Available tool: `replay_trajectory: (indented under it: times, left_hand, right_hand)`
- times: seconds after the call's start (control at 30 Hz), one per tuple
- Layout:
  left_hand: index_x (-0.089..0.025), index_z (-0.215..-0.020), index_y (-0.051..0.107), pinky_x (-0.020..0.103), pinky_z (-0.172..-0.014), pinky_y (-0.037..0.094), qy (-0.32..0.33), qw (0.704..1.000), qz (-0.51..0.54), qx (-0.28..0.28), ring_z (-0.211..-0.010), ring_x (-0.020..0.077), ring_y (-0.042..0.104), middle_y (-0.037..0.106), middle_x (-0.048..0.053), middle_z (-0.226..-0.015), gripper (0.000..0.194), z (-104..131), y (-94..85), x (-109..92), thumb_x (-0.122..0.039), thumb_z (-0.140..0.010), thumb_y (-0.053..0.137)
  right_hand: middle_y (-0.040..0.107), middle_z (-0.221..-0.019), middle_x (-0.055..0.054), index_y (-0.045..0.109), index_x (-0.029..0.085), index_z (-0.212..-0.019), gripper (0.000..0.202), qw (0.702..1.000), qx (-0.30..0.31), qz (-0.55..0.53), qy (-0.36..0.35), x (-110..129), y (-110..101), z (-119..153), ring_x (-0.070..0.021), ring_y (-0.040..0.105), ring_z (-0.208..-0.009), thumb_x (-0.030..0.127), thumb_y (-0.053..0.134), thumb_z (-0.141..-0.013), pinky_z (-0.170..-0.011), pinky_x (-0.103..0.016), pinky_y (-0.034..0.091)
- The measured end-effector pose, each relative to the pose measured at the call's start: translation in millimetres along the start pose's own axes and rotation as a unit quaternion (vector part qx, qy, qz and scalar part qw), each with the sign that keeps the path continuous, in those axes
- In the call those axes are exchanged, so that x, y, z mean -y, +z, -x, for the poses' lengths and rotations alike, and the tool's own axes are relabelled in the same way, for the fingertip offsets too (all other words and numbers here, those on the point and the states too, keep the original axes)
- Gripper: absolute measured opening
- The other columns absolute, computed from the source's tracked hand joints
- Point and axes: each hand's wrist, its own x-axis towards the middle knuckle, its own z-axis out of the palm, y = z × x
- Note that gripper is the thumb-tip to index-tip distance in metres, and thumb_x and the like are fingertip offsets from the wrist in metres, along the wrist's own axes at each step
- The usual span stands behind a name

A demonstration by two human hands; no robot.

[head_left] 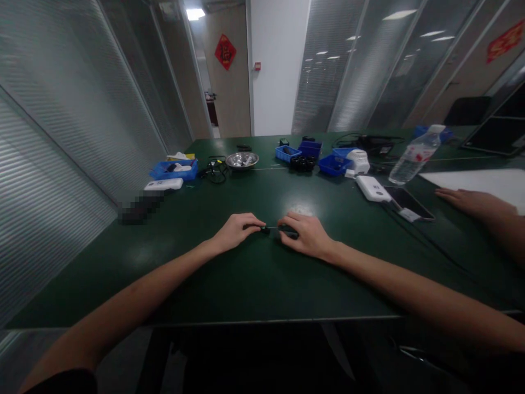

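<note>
As I look down through the head camera, the 2 hands face each other over the green table [266, 287], a small gap between them. I have the left hand [237, 231] in a near-closed pinch, thumb and fingertips on a small dark piece [266, 230] that juts toward the right hand [304, 234]. That right hand is curled about a dark handle [291, 231], fingers bent, thumb underneath. A thin shaft [273, 227] spans the gap to the dark piece; whether the 2 touch, I can't tell from here.

Beyond the left hand I see a shiny metal dish [229, 163] with small items in it, and a black cable [216, 171] just beside it. Farther out on that side sits a blue tray [158, 172], with a white device [164, 184] in front. Beyond the right hand is a blue bin [330, 169]; to that hand's right lie a white block [372, 189], a dark slab [412, 203] and a clear bottle [412, 161]. Farther right, a co-worker's hand [471, 202] rests beside a white sheet [488, 178].
</note>
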Motion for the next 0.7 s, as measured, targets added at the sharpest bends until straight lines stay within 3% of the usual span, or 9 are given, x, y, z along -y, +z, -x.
replay_trajectory:
  times: [0.37,0.53,0.7]
  left_hand:
    - [-0.021,-0.125,0.077,0.035,-0.096,0.055,0.045,0.998,-0.028,-0.023,-0.107,0.0204,0.07,0.075,0.008,-0.114,0.028,7,6.9,8,-0.025,-0.106,0.057]
    - [-0.02,-0.124,0.078,0.033,-0.096,0.054,0.052,0.998,-0.012,-0.014,-0.106,0.0195,0.07,0.074,0.008,-0.114,0.027,9,4.3,5,-0.022,-0.105,0.058]
    - [-0.022,-0.12,0.08,0.033,-0.095,0.053,0.05,0.998,0.028,0.008,-0.104,0.0194,0.07,0.075,0.007,-0.113,0.024,8,1.5,7,-0.025,-0.104,0.061]
  right_hand:
    - [0.066,-0.099,-0.007,0.066,0.019,-0.118,0.019,0.995,0.023,0.062,-0.07,8,1,-1,-0.0186,0.062,-0.083,0.029,0.058,-0.104,-0.063,-0.029,0.043]
    - [0.067,-0.101,-0.009,0.064,0.017,-0.125,0.022,0.983,0.02,0.13,-0.126,11,2,0,-0.0191,0.061,-0.084,0.027,0.053,-0.109,-0.058,-0.028,0.042]
    - [0.067,-0.102,-0.01,0.062,0.018,-0.131,0.026,0.975,0.06,0.145,-0.158,17,0,-1,-0.0201,0.061,-0.085,0.026,0.046,-0.112,-0.055,-0.029,0.042]
